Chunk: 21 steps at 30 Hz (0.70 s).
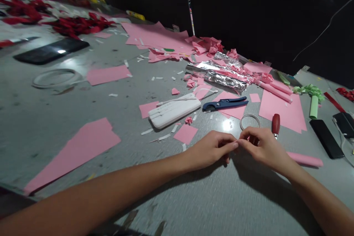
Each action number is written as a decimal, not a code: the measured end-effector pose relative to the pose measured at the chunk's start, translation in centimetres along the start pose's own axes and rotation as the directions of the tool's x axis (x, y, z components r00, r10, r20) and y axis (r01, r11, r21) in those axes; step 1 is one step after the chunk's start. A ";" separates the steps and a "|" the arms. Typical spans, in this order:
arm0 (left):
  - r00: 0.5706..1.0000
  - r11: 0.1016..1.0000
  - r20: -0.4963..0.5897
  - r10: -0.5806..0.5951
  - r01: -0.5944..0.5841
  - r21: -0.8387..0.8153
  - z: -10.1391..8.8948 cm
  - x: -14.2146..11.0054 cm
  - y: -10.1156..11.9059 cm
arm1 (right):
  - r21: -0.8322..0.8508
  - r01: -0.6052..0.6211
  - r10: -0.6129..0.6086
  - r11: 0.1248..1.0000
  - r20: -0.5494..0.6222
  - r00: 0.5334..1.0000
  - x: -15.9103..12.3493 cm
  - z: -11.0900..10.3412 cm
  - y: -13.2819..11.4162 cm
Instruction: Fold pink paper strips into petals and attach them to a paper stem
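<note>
My left hand (211, 149) and my right hand (262, 147) meet fingertip to fingertip low over the grey table (41, 125). Both are closed in a pinch on a tiny piece between them; a speck of pink shows under the right fingers, too small to name. A clear tape ring (249, 121) lies just beyond my right hand. A red-handled tool (276, 124) lies beside it. A rolled pink paper tube (305, 160) rests to the right of my right wrist.
Blue-handled pliers (224, 104), a white power bank (174, 110), crumpled foil (221, 73), pink paper sheets (77, 151) and scraps cover the table. Black phones (52, 51) (326, 138), green paper rolls (313, 105) and red petals (77, 25) lie around.
</note>
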<state>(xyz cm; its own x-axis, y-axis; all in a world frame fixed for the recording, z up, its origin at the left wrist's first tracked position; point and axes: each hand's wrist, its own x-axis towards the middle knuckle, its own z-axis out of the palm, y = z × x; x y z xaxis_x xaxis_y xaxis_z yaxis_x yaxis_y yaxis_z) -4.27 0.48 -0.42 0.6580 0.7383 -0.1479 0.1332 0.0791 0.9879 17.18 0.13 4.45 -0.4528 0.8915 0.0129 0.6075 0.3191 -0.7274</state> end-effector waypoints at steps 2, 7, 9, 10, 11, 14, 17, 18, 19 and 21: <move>1.000 0.999 -0.001 0.003 -0.003 0.048 0.0 0.0 0.1 | 0.016 -0.005 0.005 1.000 0.015 1.000 0.0 -0.1 -0.1; 0.999 0.993 -0.004 0.034 -0.034 0.110 0.0 -0.1 0.1 | 0.064 -0.002 -0.001 0.998 0.048 0.999 0.0 -0.2 0.1; 0.999 0.996 0.003 0.036 -0.036 0.086 -0.1 -0.1 0.1 | 0.067 0.000 -0.003 0.998 0.049 0.999 0.1 -0.2 0.3; 0.999 0.997 0.010 0.032 -0.033 0.067 -0.1 -0.1 0.1 | 0.065 0.004 -0.007 0.998 0.046 0.999 0.1 -0.2 0.3; 0.999 0.998 0.017 0.027 -0.028 0.050 -0.2 -0.1 0.1 | 0.062 0.008 -0.010 0.998 0.041 0.999 0.1 -0.2 0.4; 0.999 0.998 0.013 0.035 -0.035 0.048 -0.2 -0.1 0.0 | 0.046 0.015 -0.017 0.999 0.036 0.999 0.0 -0.2 0.5; 0.998 0.992 -0.001 0.059 -0.058 0.115 -0.2 0.0 -0.1 | 0.019 0.037 -0.038 0.999 0.073 0.997 -0.1 -0.2 0.6; 0.998 0.988 -0.003 0.070 -0.069 0.141 -0.2 0.0 -0.1 | 0.006 0.048 -0.048 0.999 0.080 0.996 -0.1 -0.1 0.6; 0.996 0.982 -0.019 0.091 -0.087 0.169 -0.1 0.0 0.0 | -0.003 0.060 -0.059 0.998 0.081 0.995 -0.1 -0.1 0.6; 0.983 0.966 -0.098 0.156 -0.130 0.225 0.0 -0.1 0.2 | 0.003 0.071 -0.071 0.997 0.064 0.995 0.0 0.0 0.5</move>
<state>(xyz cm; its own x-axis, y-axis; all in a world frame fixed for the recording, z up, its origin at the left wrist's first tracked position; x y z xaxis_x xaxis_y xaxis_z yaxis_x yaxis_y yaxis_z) -4.37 0.41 -0.21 0.5951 0.8036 0.0130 0.2097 -0.1708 0.9627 17.49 0.27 4.02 -0.5358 0.8441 0.0206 0.5716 0.3805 -0.7270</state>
